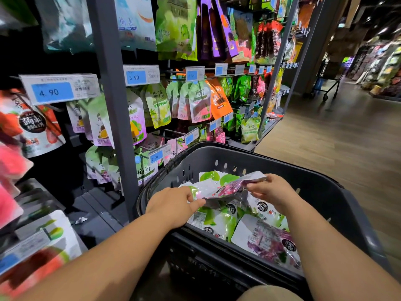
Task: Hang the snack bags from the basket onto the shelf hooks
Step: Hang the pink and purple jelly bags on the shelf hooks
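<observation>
Where both hands [173, 203] [271, 190] pinch it, the snack bag [232, 187] — purple, glossy — crumples.

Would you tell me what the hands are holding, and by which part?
Both hands hold one purple snack bag over the basket: the left hand pinches its left edge, the right hand its right end.
</observation>
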The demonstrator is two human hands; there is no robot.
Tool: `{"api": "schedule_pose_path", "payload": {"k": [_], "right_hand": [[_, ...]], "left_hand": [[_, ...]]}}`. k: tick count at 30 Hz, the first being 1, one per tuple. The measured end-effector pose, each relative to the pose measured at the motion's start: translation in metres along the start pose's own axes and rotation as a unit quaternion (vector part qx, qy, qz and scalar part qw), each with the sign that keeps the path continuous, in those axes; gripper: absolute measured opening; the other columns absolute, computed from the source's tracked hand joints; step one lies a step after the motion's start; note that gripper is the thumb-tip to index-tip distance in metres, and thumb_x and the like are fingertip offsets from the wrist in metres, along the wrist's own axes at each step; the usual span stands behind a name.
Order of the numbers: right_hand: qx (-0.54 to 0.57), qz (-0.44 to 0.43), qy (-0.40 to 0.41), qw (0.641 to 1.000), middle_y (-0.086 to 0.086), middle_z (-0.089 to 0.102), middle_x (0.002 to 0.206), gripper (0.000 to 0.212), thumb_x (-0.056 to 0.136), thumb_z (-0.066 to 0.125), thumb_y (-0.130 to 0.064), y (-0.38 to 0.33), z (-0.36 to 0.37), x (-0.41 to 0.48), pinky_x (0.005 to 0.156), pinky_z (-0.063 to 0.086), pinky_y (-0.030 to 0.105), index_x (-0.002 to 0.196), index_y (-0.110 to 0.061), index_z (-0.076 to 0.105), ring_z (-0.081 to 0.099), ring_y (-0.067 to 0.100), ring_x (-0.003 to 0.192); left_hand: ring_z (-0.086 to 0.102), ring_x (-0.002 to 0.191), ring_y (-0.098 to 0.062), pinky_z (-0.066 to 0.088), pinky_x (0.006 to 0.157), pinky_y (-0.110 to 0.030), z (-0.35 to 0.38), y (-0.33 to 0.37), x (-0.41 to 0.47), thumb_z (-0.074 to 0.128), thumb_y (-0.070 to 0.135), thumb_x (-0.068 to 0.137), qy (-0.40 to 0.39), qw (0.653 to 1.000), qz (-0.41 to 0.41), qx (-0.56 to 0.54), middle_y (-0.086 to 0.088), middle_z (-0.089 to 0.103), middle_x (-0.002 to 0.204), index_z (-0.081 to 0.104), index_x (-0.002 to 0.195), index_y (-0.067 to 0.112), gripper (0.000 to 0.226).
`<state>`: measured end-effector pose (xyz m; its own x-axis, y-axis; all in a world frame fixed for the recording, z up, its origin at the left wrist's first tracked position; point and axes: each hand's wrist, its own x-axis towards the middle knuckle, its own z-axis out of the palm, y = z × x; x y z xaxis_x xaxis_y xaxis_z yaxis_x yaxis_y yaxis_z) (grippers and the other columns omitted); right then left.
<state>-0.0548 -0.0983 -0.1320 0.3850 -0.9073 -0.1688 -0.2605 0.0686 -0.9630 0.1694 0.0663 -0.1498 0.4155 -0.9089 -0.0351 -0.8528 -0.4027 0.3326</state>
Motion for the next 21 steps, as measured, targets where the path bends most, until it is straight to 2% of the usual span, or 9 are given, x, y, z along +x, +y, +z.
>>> {"api": "schedule_pose_path", "payload": {"k": [2, 5, 7, 10, 14, 21], "right_hand": [[-0.041, -0.009, 0.045, 0.998, 0.015, 0.068, 0.085, 0.020, 0.078, 0.078, 0.004, -0.0005, 0.0042, 0.0001, 0.060, 0.056, 0.026, 0.082, -0.005, 0.060, 0.065, 0.019, 0.068], [-0.238, -0.035, 0.128, 0.962, 0.001, 0.061, 0.078, 0.037, 0.076, 0.085, -0.032, -0.0006, 0.0046, 0.0031, 0.058, 0.045, 0.032, 0.076, -0.018, 0.051, 0.055, 0.015, 0.067], [-0.314, -0.049, 0.166, 0.934, 0.000, 0.054, 0.069, 0.047, 0.073, 0.084, -0.048, -0.0022, 0.0042, 0.0031, 0.051, 0.032, 0.031, 0.069, -0.016, 0.050, 0.048, 0.015, 0.062], [-0.316, -0.060, 0.188, 0.928, 0.002, 0.045, 0.061, 0.055, 0.070, 0.084, -0.050, -0.0002, 0.0035, 0.0058, 0.049, 0.026, 0.030, 0.062, -0.013, 0.044, 0.041, 0.015, 0.056], [-0.301, -0.042, 0.177, 0.936, 0.005, 0.050, 0.070, 0.053, 0.072, 0.082, -0.050, 0.0033, 0.0040, 0.0084, 0.054, 0.031, 0.033, 0.071, -0.012, 0.046, 0.044, 0.019, 0.064], [-0.243, -0.019, 0.159, 0.957, 0.005, 0.044, 0.068, 0.056, 0.073, 0.083, -0.045, 0.0032, 0.0038, 0.0070, 0.055, 0.029, 0.033, 0.067, -0.013, 0.038, 0.039, 0.019, 0.064]], "left_hand": [[0.056, 0.099, -0.019, 0.045, 0.075, -0.033, 0.0001, -0.0007, 0.0002, 0.037, 0.080, 0.084, 0.001, 1.000, -0.001, -0.002, 0.009, 0.063, 0.103, 0.052, 0.087, 0.039, 0.044], [0.056, 0.098, -0.019, 0.045, 0.075, -0.033, -0.0006, -0.0005, -0.0002, 0.037, 0.080, 0.084, 0.001, 1.000, 0.001, -0.001, 0.009, 0.063, 0.104, 0.052, 0.089, 0.039, 0.044], [0.056, 0.099, -0.018, 0.045, 0.075, -0.032, -0.0012, 0.0007, -0.0012, 0.037, 0.080, 0.085, 0.004, 1.000, 0.003, 0.002, 0.009, 0.063, 0.103, 0.053, 0.091, 0.039, 0.045], [0.057, 0.099, -0.018, 0.043, 0.074, -0.032, -0.0020, 0.0020, -0.0023, 0.038, 0.078, 0.086, 0.011, 1.000, 0.010, 0.006, 0.010, 0.064, 0.102, 0.054, 0.092, 0.038, 0.044], [0.058, 0.099, -0.017, 0.045, 0.076, -0.032, -0.0019, 0.0026, -0.0030, 0.038, 0.078, 0.086, 0.012, 1.000, 0.008, 0.007, 0.010, 0.064, 0.102, 0.055, 0.093, 0.038, 0.044], [0.057, 0.097, -0.016, 0.043, 0.074, -0.031, -0.0033, 0.0032, -0.0037, 0.039, 0.077, 0.087, 0.014, 1.000, 0.009, 0.005, 0.011, 0.064, 0.100, 0.055, 0.093, 0.037, 0.043]]}}
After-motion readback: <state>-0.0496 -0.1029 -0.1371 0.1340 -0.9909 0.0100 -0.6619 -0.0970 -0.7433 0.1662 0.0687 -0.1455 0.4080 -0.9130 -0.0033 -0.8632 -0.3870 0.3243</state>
